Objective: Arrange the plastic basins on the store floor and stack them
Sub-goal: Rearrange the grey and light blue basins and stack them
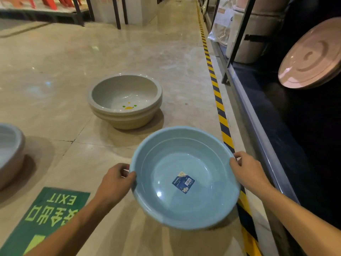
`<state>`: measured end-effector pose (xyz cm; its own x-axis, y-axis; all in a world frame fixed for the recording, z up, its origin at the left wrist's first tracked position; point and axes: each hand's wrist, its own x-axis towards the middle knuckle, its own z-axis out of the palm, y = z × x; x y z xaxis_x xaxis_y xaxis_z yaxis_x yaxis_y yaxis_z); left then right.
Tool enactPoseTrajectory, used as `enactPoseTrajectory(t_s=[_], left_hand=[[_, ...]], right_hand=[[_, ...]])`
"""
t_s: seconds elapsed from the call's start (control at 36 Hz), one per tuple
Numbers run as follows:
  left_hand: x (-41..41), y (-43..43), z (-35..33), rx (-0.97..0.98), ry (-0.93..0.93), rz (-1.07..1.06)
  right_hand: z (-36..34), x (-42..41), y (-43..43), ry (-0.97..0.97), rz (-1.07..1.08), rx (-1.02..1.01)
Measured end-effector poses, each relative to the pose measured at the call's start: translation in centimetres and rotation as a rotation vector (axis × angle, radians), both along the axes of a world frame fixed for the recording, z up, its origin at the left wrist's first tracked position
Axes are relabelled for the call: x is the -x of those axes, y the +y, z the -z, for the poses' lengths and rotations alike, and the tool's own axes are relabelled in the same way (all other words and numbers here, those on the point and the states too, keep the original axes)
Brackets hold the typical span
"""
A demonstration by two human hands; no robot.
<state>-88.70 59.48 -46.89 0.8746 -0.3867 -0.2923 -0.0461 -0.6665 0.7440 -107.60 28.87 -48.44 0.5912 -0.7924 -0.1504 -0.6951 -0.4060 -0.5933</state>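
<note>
Head view. Holding a light blue basin (pixel 184 209) upright above the tiled floor (pixel 147 52), just beside the yellow-black tape (pixel 220 111). Gripping its left rim with the left hand (pixel 115 180), thumb over the edge, fingers curled round it; gripping the right rim likewise with the right hand (pixel 247 170). Ahead on the floor, well apart, a nested stack of beige basins (pixel 125 100); at far left a grey basin (pixel 9 145), near a green EXIT sign (pixel 46 215).

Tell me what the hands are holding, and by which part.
The blue basin, gripped at its rim: left hand on the left edge, right hand on the right edge.
</note>
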Motion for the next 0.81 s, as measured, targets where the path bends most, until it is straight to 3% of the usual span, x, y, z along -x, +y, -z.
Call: enactPoseTrajectory(t_s=[0.25,0.58,0.81], left_hand=[[-3.8,11.5,-6.7,0.130,-0.058,-0.158],[-3.4,31.9,-14.1,0.074,-0.213,-0.354],[0.4,47.8,-15.8,0.014,-0.255,-0.579]], right_hand=[[-6.6,-7.6,8.2,-0.191,-0.168,0.023],[-15.2,-16.9,25.5,-0.222,-0.494,0.031],[-16.7,-20.8,41.0,-0.221,-0.750,0.021]])
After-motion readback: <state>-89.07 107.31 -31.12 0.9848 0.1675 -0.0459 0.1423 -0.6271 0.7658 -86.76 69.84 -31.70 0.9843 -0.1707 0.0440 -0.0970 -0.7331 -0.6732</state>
